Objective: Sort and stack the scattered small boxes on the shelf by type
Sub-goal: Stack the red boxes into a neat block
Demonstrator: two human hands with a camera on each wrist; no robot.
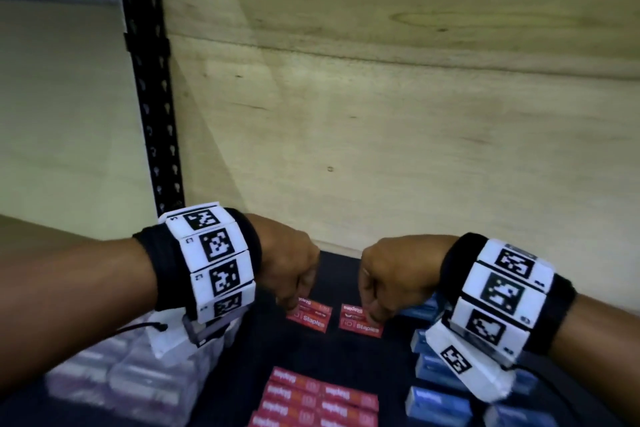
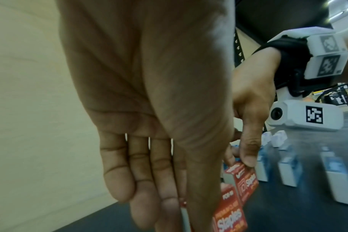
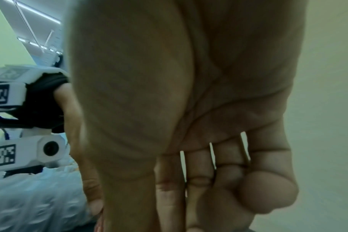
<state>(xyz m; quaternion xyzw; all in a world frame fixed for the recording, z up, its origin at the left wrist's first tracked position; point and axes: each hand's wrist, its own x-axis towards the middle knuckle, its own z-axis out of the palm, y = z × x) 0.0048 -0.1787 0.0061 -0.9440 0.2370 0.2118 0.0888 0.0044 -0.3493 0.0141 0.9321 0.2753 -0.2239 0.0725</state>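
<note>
Two red staples boxes lie side by side at the back of the dark shelf point(image 1: 346, 350). My left hand point(image 1: 294, 303) reaches down and pinches the far end of the left red box point(image 1: 309, 317). My right hand point(image 1: 375, 314) pinches the far end of the right red box point(image 1: 362, 322). In the left wrist view the right thumb point(image 2: 248, 157) sits on top of its red box point(image 2: 246, 179), with fingers behind it. The left red box point(image 2: 228, 218) shows beside my left hand point(image 2: 169, 211). In the right wrist view the palm of my right hand point(image 3: 169, 219) hides both boxes.
Several red staples boxes point(image 1: 311, 399) are stacked in rows at the shelf's front. Blue boxes point(image 1: 436, 371) stand along the right side. Clear plastic packs point(image 1: 131, 378) fill the left. A black slotted upright point(image 1: 152, 97) and a plywood back wall point(image 1: 381, 114) close the shelf.
</note>
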